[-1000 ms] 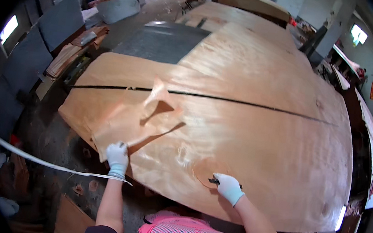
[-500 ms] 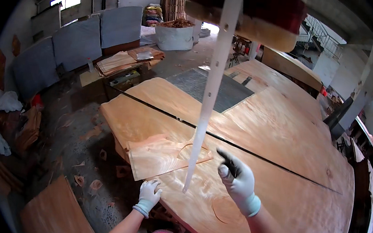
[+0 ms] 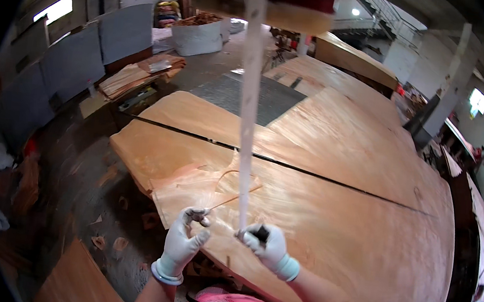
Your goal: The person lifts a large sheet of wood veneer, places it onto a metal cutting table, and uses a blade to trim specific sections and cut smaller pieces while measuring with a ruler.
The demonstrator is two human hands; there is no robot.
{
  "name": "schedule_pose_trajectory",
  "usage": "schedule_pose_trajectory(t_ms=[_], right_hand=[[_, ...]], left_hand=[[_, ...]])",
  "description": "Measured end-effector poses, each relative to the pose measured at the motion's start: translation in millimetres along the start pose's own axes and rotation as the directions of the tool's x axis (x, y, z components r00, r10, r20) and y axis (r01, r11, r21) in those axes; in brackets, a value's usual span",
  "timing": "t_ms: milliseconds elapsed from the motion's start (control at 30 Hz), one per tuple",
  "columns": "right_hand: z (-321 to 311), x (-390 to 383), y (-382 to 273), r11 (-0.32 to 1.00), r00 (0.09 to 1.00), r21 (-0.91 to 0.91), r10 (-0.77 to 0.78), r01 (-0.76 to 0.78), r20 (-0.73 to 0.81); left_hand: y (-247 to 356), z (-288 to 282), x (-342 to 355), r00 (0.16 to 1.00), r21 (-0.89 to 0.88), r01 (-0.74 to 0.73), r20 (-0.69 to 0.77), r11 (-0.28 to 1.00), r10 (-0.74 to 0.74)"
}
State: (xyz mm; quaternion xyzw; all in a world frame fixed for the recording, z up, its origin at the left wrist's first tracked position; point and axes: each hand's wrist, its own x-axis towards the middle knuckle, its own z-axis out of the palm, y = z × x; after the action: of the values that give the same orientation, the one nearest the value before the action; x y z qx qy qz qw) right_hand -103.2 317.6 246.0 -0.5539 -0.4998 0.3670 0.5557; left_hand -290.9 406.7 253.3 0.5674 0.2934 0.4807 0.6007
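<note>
My left hand [image 3: 181,240], in a white glove with a pale green cuff, is raised over the near edge of a large wood veneer sheet [image 3: 334,225]. Its greyish fingers are curled, and whatever they hold is too small to make out. A thin brown strip [image 3: 236,197] slants away from beside those fingertips across the veneer. My right hand [image 3: 270,249], gloved alike, is closed around a small dark object [image 3: 258,232] whose kind does not show. Its fingers are by the lower end of a white perforated strip [image 3: 248,110] hanging from above.
A long black bar [image 3: 305,170] lies across the sheets. Beyond it is a dark grey panel [image 3: 253,96]. Stacked veneer pieces [image 3: 138,75] sit at the far left, near a white sack [image 3: 198,37]. Scraps litter the floor, and another brown sheet [image 3: 83,282] is at lower left.
My left hand has lifted from the veneer's edge, its fingers curling. My right hand has come left and down toward it, still with the dark object. The whole view has shifted.
</note>
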Motion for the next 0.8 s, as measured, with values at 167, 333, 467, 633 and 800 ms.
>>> schedule_pose_trajectory(t_ms=[167,333,467,633,800], right_hand=[[12.0,-43.9,0.3,0.961,0.991,-0.249,-0.133,0.123,-0.023],[2.0,-67.2,2.1,0.969,0.978,0.136,-0.207,0.204,0.006],[-35.3,-68.1,34.3,0.979,0.996,-0.2,0.01,-0.027,-0.084],[-52.9,-90.6,56.7,0.84,0.931,-0.426,0.364,-0.338,-0.019],[-71.6,-78.8,144.6,0.754,0.935,-0.558,0.321,-0.347,-0.147]], left_hand=[[33.5,33.0,31.1,0.648,0.427,-0.744,0.648,0.513,0.401],[-44.2,37.4,45.1,0.962,-0.062,0.226,0.173,0.972,-0.213],[-70.3,43.0,17.4,0.658,0.137,0.373,0.658,0.918,-0.366],[-76.6,36.0,-27.8,0.411,0.257,0.747,0.546,0.613,-0.73],[-112.1,50.0,-34.6,0.474,0.316,0.714,0.438,0.624,-0.764]])
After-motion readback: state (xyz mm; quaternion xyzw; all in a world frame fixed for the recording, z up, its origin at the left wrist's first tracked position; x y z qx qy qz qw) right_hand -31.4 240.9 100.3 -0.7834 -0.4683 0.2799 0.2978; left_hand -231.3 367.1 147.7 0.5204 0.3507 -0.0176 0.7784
